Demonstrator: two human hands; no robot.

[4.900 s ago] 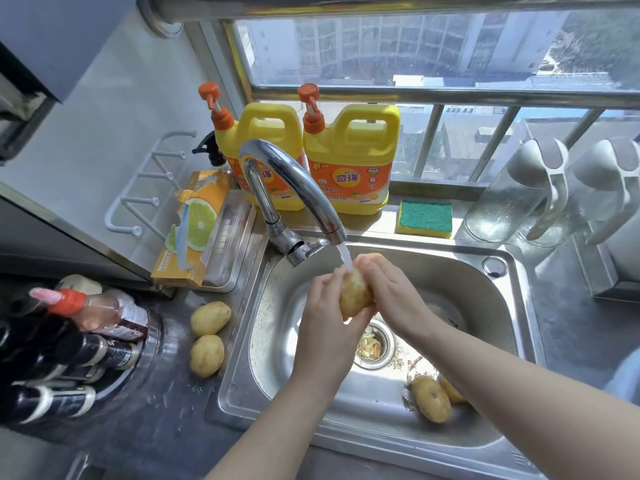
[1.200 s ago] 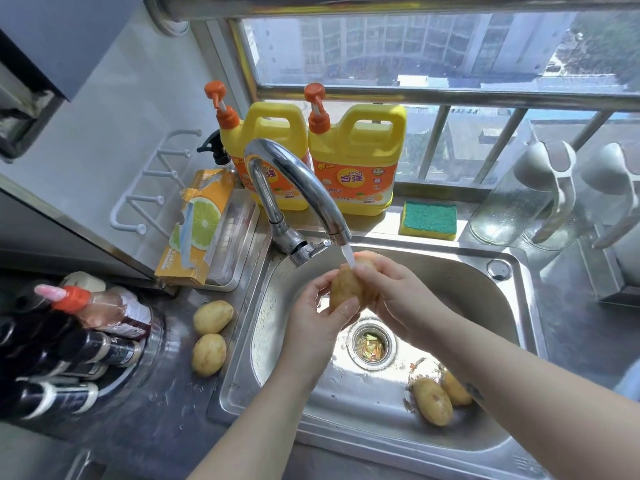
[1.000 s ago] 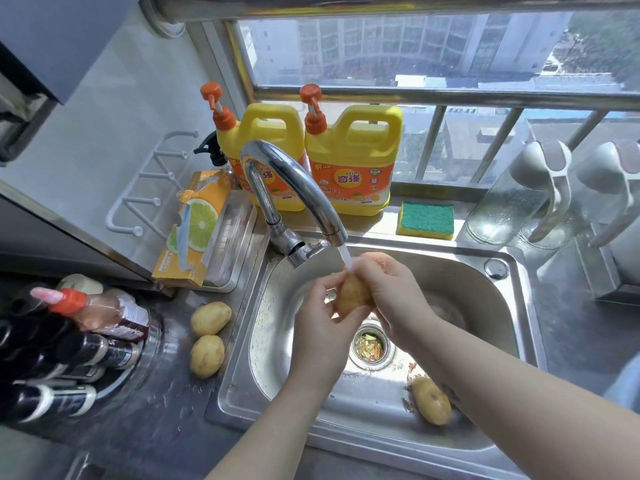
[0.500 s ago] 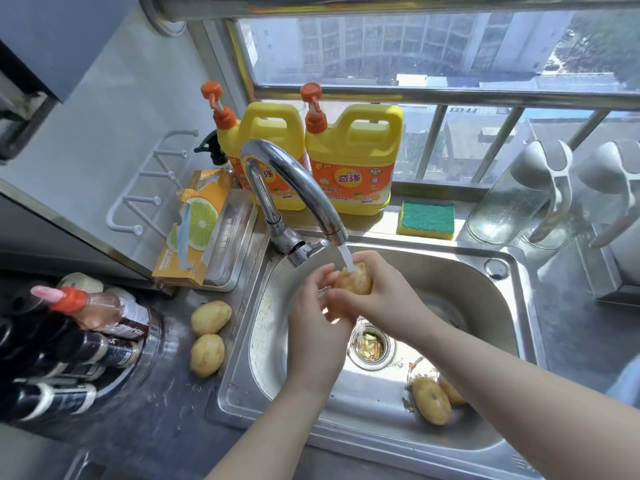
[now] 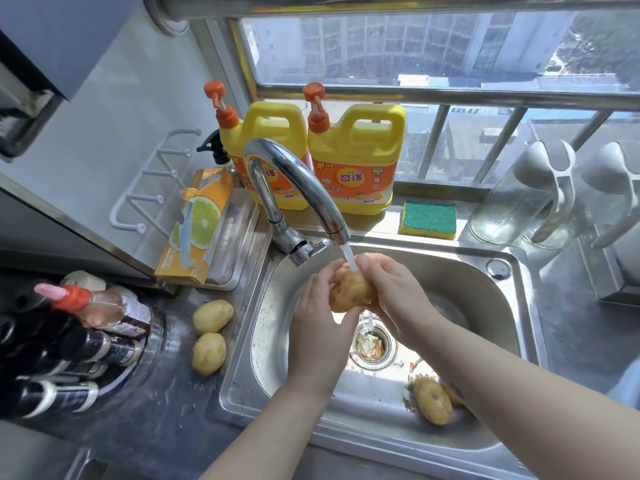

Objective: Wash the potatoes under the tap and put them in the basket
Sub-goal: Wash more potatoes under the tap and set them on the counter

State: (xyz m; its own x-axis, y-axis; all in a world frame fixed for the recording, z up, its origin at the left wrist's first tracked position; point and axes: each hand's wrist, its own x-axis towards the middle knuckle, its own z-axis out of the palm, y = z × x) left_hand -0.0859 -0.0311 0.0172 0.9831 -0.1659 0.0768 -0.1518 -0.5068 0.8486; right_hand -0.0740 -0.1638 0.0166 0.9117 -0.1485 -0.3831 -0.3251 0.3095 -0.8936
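Note:
Water runs from the chrome tap (image 5: 298,188) onto a yellow-brown potato (image 5: 350,292) over the steel sink (image 5: 485,271). My left hand (image 5: 318,320) cups it from the left and below, my right hand (image 5: 391,292) grips it from the right. Two potatoes lie on the sink floor at the right: one in full view (image 5: 432,400), another (image 5: 453,393) half hidden behind my right forearm. Two more potatoes (image 5: 212,315) (image 5: 208,353) rest on the counter left of the sink. No basket is in view.
Two yellow detergent jugs (image 5: 353,157) stand behind the tap, with a green sponge (image 5: 428,220) to their right. A lemon-print box (image 5: 194,226) lies in a tray at the left. Dark bottles (image 5: 69,344) crowd the left counter. Glass jugs (image 5: 512,202) stand at the right. The drain strainer (image 5: 370,346) holds scraps.
Both hands have kept turning the potato under the stream. It now sits lower between my palms, with more of its surface showing than half a second ago.

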